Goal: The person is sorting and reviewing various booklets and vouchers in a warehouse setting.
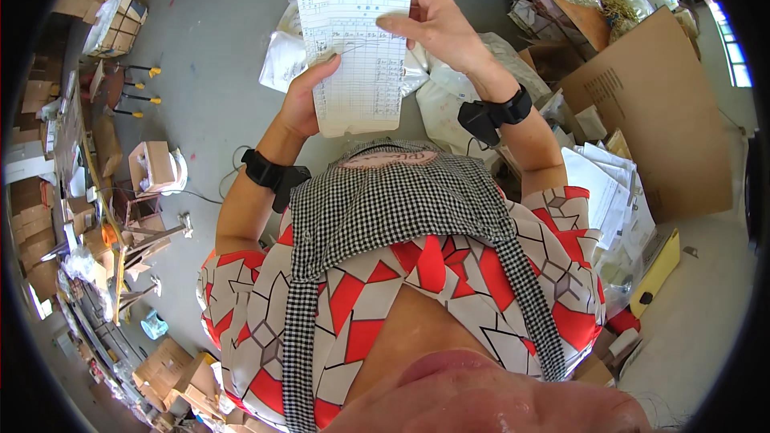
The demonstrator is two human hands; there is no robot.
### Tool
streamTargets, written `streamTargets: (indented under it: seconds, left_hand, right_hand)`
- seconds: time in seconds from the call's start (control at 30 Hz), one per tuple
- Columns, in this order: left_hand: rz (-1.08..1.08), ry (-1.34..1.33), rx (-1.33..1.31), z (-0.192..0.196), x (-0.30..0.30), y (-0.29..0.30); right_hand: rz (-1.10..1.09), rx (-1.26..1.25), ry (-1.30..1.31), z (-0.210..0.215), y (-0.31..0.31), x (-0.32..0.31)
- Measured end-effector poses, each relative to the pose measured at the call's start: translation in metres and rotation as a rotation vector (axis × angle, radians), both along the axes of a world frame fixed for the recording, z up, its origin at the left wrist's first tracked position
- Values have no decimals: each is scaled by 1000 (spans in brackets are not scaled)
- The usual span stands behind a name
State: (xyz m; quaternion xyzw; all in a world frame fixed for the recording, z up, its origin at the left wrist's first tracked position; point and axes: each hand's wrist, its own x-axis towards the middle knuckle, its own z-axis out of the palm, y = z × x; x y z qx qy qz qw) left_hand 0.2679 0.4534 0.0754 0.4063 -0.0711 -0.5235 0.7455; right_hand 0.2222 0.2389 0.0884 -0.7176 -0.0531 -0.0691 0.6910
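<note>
Two or more printed time cards with blue top bands overlap in a fan in front of my apron, held upright. Rows of handwriting fill part of the front card's grid. My left hand grips the stack low on its left edge, thumb on the front and fingers hidden behind. At the upper right edge, my right hand pinches the cards, its thumb lying across the front one. Both wrists wear black straps with small black units.
White plastic bags lie beyond the cards. To the right stand a large cardboard sheet and a heap of papers. A crowded workbench runs along the left, near an open carton and a thin cable on the grey floor.
</note>
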Motion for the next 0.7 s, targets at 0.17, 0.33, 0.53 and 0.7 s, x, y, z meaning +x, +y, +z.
streamTargets:
  seconds: [0.17, 0.33, 0.53, 0.7]
  left_hand:
    - [26, -76, 26, -3, 4, 15]
    - [-79, -290, -38, 6, 4, 19]
    - [3, -195, 107, 11, 7, 10]
    - [77, -230, 199, 10, 6, -1]
  right_hand:
    - [-94, 255, -60, -21, -26, 4]
    - [-259, 441, -81, -35, -72, -11]
    - [-188, 37, 71, -39, -24, -11]
    - [80, 222, 73, -32, 8, 0]
